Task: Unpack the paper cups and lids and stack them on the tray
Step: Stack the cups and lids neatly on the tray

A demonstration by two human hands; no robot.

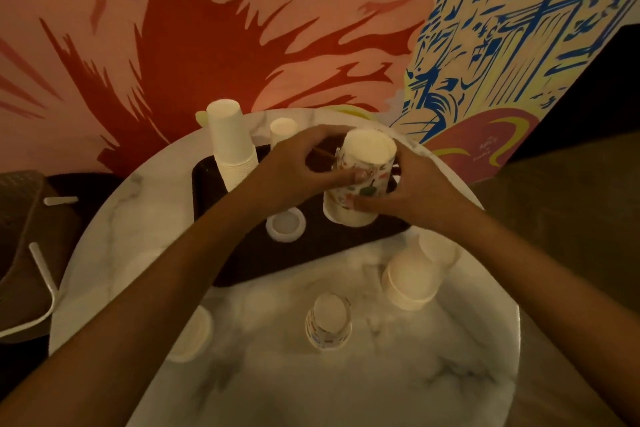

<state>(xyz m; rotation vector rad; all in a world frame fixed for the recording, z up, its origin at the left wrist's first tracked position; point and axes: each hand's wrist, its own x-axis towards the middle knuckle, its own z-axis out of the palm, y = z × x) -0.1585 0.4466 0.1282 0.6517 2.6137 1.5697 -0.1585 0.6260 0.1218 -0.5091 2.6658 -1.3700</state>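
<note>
A dark tray (311,253) lies on the round marble table (346,374). Both hands grip an upside-down stack of printed paper cups (363,180) standing on the tray's right part. My left hand (301,166) wraps it from the left, and my right hand (412,191) holds it from the right. A tall stack of plain white cups (230,142) stands upside down at the tray's back left. A white lid (285,225) lies on the tray in front of my left hand. Another white cup (283,130) stands behind the tray.
On the table in front of the tray are a single printed cup (328,321), a wide plain cup stack (410,277) on the right and lids (194,336) at the left. A chair (24,253) stands to the left; a painted wall rises behind.
</note>
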